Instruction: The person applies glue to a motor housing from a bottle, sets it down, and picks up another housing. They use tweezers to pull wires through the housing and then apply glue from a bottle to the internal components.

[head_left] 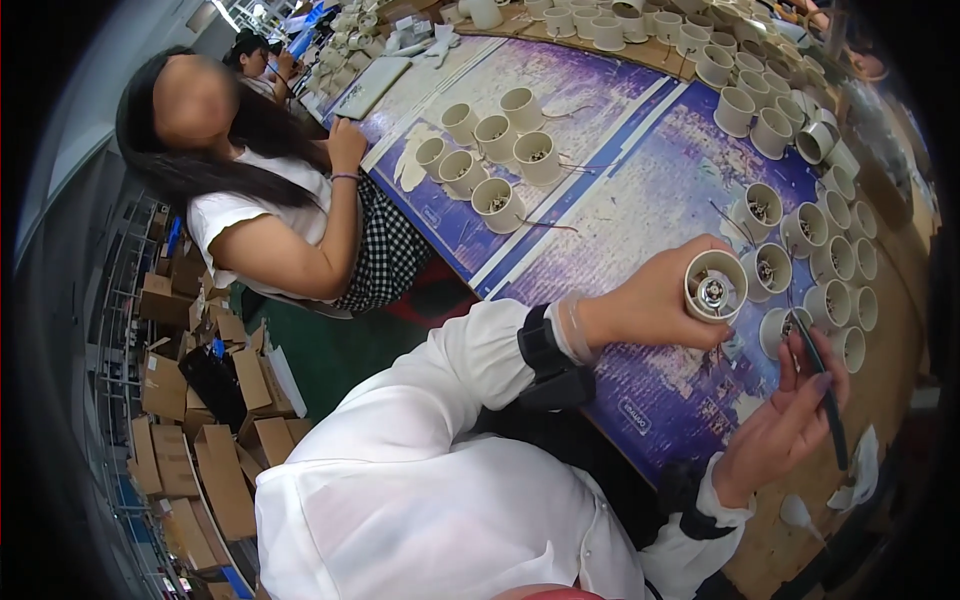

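Within curled left fingers (693, 332) — cream cup (716, 289) | between right fingers (801, 405) — black tool (834, 419)

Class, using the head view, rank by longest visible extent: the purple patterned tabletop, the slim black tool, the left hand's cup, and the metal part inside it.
1. Purple patterned tabletop
2. Slim black tool, in the right hand
3. Off-white cup
4. Round metal part

From my end: small boxed lettering (634, 416) on purple tabletop (640, 215) near front edge, similar faint mark (431, 216) farther left. Too tiny for me to read.
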The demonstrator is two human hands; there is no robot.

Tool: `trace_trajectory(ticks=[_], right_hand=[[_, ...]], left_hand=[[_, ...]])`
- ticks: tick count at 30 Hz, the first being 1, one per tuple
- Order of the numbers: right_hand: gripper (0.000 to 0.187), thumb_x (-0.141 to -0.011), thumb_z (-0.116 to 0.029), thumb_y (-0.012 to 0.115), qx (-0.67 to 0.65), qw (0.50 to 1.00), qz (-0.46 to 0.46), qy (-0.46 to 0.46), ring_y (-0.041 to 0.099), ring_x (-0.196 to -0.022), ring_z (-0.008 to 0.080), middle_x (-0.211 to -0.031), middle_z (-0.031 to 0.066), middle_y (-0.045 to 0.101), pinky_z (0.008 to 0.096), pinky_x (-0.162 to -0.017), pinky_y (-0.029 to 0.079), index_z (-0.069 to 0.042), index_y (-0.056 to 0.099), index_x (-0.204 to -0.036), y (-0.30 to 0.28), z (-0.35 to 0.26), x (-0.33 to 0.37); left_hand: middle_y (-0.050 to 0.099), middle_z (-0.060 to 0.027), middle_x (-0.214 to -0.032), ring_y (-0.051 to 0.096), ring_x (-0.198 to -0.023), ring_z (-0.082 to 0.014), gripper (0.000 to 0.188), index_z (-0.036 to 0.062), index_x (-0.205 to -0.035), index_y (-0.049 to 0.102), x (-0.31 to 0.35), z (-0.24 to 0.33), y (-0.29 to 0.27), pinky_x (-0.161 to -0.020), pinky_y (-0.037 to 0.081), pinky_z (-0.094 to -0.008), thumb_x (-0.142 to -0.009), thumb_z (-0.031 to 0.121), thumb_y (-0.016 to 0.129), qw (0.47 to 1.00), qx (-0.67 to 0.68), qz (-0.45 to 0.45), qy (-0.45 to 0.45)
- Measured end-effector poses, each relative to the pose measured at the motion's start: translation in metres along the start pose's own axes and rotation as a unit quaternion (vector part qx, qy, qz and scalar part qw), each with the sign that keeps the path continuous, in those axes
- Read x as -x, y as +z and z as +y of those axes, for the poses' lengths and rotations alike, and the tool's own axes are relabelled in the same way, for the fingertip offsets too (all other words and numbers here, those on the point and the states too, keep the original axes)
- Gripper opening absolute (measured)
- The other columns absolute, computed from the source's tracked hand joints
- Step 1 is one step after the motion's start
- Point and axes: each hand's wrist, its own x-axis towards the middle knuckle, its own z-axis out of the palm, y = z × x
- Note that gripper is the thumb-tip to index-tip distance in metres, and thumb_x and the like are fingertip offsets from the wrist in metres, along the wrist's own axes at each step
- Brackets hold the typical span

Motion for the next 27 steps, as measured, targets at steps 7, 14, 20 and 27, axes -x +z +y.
trace_trajectory(ticks=[7,14,20,27], right_hand=[[0.033,-0.107,-0.020,0.036,-0.032,0.999,-0.029,0.006,0.061,-0.108,0.0263,-0.128,0.0234,0.054,0.0368,-0.098,0.050,0.006,0.044,-0.125,-0.001,-0.008,0.005],[0.030,-0.106,-0.019,0.037,-0.033,0.997,-0.068,0.005,0.062,-0.107,0.0270,-0.128,0.0246,0.053,0.0368,-0.096,0.051,0.004,0.044,-0.123,-0.004,-0.010,0.012],[0.026,-0.106,-0.019,0.040,-0.060,0.997,-0.015,0.042,0.063,-0.104,0.0264,-0.126,0.0229,0.055,0.0364,-0.094,0.052,0.001,0.046,-0.122,-0.001,0.001,0.003],[0.019,-0.104,-0.016,0.045,-0.071,0.997,-0.026,0.029,0.064,-0.100,0.0225,-0.121,0.0181,0.058,0.0344,-0.091,0.053,-0.004,0.048,-0.119,0.006,0.004,0.007]], left_hand=[[0.061,-0.0050,-0.115,0.057,-0.109,-0.0131,0.056,0.0059,-0.119,0.051,0.000,0.000,0.001,-0.093,0.046,-0.0291,-0.070,0.004,0.078,0.999,0.045,-0.014,-0.023],[0.061,-0.0059,-0.113,0.058,-0.109,-0.0146,0.056,0.0057,-0.118,0.051,0.004,0.001,0.001,-0.093,0.047,-0.0297,-0.069,0.004,0.077,0.995,0.094,-0.040,-0.002],[0.061,-0.0064,-0.112,0.058,-0.108,-0.0148,0.057,0.0062,-0.119,0.051,0.002,0.004,0.000,-0.092,0.047,-0.0301,-0.069,0.003,0.078,0.996,0.068,-0.056,-0.025],[0.061,-0.0068,-0.115,0.058,-0.105,-0.0133,0.056,0.0076,-0.120,0.052,0.006,0.008,0.002,-0.088,0.050,-0.0305,-0.071,0.003,0.078,0.995,0.083,-0.058,0.026]])
